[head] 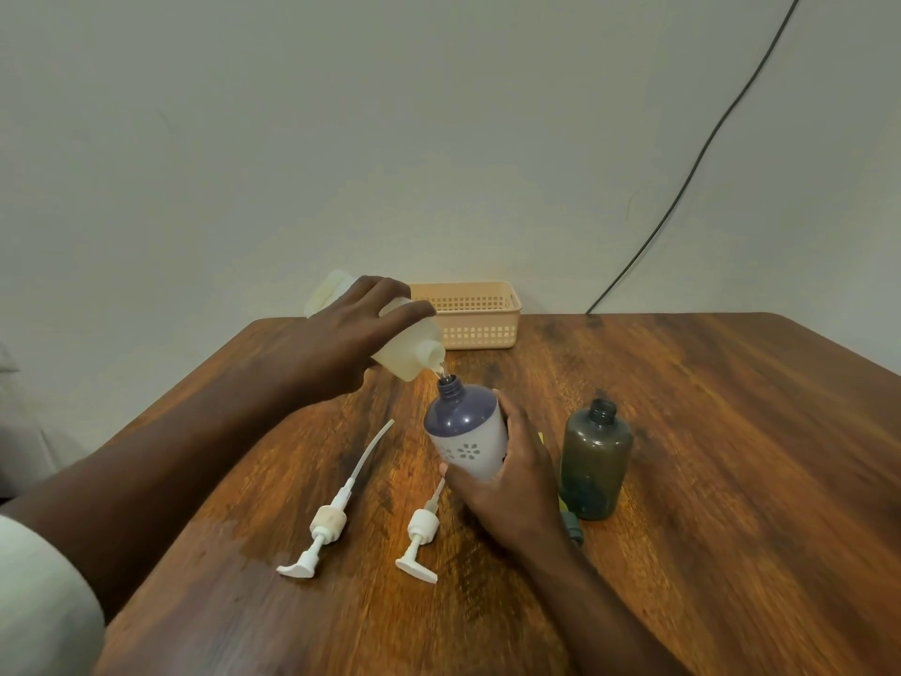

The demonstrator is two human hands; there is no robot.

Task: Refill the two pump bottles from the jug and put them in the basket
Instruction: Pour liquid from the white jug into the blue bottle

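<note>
Over the middle of the wooden table (682,431), the left hand (341,344) grips the pale jug (409,353), tipped so its spout sits just above the open neck of the purple bottle (465,431). The right hand (507,485) wraps around that bottle's lower half and holds it leaning toward the jug.

The neck is narrow, so I judge a small wobble of either hand would send liquid down the bottle's side and onto the wood. Tipping the jug further could bring a gush that overflows.

The dark bottle (596,461) stands open just beside the right hand, where a nudge could knock it over. The 2 white pumps (326,524) lie on the table nearer the person. The basket (468,314) sits at the far edge against a plain pale wall, with a dark cable (692,168) running down it.
</note>
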